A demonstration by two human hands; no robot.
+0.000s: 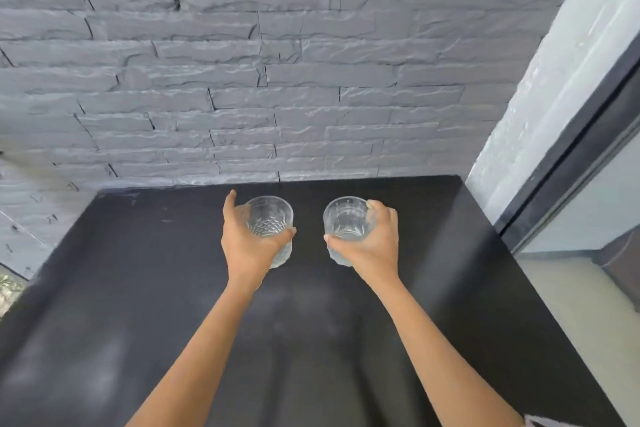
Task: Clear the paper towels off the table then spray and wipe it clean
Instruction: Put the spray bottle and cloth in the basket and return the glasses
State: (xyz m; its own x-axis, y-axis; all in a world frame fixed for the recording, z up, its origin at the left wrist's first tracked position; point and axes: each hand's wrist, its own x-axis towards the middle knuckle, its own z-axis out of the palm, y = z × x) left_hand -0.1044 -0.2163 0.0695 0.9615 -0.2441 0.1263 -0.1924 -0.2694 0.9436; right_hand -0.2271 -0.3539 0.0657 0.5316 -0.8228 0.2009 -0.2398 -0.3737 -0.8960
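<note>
Soft, even daylight is brightening the stone wall (pixel 242 80) and the pale pillar (pixel 554 62) at right. The black table (pixel 138 288) is showing a hazy sheen. Wide-angle distortion is bending the edges, and slight blur is softening detail.

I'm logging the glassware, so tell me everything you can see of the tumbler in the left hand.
The tumbler is a short, clear, seemingly empty glass with a cut diamond pattern on its lower wall and a round rim. It is about upright over the far part of the black table; whether its base rests there cannot be told. The left hand grips it from the left, thumb across its near side.
</note>
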